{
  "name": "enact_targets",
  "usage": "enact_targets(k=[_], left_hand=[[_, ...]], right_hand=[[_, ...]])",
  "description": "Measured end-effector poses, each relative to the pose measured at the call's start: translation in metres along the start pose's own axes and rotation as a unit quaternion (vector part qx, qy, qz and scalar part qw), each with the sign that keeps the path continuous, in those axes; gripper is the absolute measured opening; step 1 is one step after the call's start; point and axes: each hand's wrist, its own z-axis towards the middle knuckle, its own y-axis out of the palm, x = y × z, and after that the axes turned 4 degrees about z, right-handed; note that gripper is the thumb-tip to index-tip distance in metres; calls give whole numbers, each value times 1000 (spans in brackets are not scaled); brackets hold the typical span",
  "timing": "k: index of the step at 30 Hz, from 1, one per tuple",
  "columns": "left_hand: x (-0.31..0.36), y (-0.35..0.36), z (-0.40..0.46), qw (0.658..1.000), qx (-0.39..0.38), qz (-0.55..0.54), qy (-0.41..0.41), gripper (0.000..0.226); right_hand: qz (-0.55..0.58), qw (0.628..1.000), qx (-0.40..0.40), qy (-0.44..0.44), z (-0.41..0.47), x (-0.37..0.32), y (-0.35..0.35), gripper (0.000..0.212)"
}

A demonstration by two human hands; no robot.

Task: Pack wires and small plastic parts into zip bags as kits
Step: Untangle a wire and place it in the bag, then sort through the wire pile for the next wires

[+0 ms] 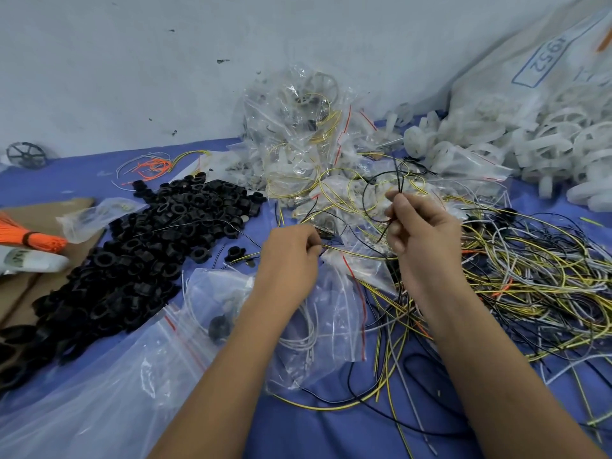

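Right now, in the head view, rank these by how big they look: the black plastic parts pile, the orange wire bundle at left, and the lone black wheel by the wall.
1. black plastic parts pile, by far the largest.
2. orange wire bundle, partly cut off by the frame edge.
3. black wheel, smallest, though it lies farther away.

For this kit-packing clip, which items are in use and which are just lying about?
In use: right hand pinching thin black wire; left hand pinching yellow wire; clear red-striped zip bag.
Lying about: black spoked wheel; orange tie bundle; brown cardboard.

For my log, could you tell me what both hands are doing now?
Left hand: pinching a yellow wire.
Right hand: pinching a black wire.
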Motion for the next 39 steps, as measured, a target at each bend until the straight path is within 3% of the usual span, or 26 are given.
enact_targets(k=[3,5,9,13,15,17,20,23,27,29,32,37,39], left_hand=[[5,-4,2,987,85,-129,-39,18],[10,-10,5,965,105,-235,-44,21],[21,-24,5,909,15,-416,10,17],[31,-35,1,835,-146,-526,73,13],[34,-39,0,807,-172,-560,77,17],[34,-40,1,796,-163,-579,64,20],[31,-38,4,809,-107,-577,17,14],[31,-28,6,878,-68,-472,-30,18],[39,-8,-1,941,-206,-264,42,22],[46,5,-10,950,-251,-155,101,18],[54,19,-20,956,-258,-52,126,19],[49,19,-18,963,-243,-25,111,22],[47,15,-17,974,-191,-61,102,24]], right_hand=[[163,982,-69,66,2,-8,-3,13],[162,980,-91,73,5,-9,-7,14],[-60,993,-95,44,2,4,-4,13],[-75,981,-180,-1,-1,7,-1,17],[-77,971,-227,-2,-2,5,0,16],[-83,976,-201,-3,-3,4,0,17],[-83,988,-128,-14,-2,1,0,9],[-21,997,-69,-20,1,-2,-3,11],[163,987,-2,-3,8,-13,-10,16],[267,963,9,23,11,-20,-14,11],[400,915,2,61,12,-24,-16,15],[439,895,-12,83,10,-28,-13,20],[429,900,-3,79,10,-27,-13,32]])
